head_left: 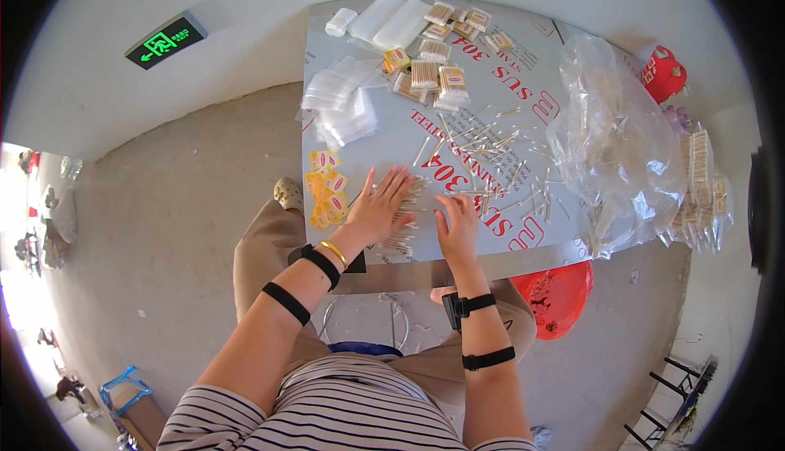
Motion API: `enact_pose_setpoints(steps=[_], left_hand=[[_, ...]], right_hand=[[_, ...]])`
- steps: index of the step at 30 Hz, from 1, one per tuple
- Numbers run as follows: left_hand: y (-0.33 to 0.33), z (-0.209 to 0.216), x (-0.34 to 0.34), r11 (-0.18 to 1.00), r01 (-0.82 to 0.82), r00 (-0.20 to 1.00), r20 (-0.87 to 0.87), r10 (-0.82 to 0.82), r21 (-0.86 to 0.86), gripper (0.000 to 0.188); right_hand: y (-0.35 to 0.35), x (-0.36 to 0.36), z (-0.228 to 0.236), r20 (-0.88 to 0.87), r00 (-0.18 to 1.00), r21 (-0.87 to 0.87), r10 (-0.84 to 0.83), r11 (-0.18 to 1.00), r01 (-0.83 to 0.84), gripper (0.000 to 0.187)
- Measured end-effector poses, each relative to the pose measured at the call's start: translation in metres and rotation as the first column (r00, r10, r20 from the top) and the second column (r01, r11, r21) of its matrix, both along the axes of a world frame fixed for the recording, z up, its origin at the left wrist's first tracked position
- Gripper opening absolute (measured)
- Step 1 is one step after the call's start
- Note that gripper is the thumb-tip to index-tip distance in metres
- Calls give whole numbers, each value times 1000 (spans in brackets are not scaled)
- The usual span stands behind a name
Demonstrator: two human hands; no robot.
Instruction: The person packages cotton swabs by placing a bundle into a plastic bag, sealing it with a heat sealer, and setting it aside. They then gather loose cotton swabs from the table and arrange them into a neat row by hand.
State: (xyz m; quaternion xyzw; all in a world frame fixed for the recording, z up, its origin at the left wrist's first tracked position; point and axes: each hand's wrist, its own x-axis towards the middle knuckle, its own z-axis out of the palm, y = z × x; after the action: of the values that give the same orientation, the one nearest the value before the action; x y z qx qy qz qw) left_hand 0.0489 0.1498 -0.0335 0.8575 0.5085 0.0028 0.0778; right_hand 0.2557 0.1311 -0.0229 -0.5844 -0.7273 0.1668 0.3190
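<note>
My left hand (380,206) lies with fingers stretched over a row of cotton swabs (401,238) near the table's front edge. To its right, my right hand (458,224) is loosely bent, thumb apart from the fingers, with nothing visible in it. Loose cotton swabs (482,136) lie scattered beyond and to the right of it. Left of my left hand are yellow paper labels (327,193). Clear plastic bags (347,107) lie in a stack farther back. Packed bundles of cotton swabs (425,73) sit at the far middle.
A large clear plastic bag (613,140) covers the right of the metal-topped table (392,136). More packed swabs (699,185) are at the table's right end. Plastic sleeves (401,22) lie at the far left. A red basin (556,300) stands below the front edge.
</note>
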Motion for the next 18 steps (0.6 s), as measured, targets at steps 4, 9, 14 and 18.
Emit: enact_pose_setpoints(steps=[4,9,14,18], left_hand=[[17,-1,-12,998,61,998,5,-61,33,79],[32,0,-23,983,175,985,-3,-175,54,77],[31,10,-17,980,178,984,1,-179,94,82],[10,6,-8,990,141,989,38,-141,-4,86]], right_hand=[[-13,0,1,-2,999,-50,-36,998,36,28],[-26,-1,1,-35,998,-98,-50,994,46,26],[-35,0,1,-33,998,-124,-60,991,56,25],[-38,-5,1,-80,994,-138,-71,989,60,23]])
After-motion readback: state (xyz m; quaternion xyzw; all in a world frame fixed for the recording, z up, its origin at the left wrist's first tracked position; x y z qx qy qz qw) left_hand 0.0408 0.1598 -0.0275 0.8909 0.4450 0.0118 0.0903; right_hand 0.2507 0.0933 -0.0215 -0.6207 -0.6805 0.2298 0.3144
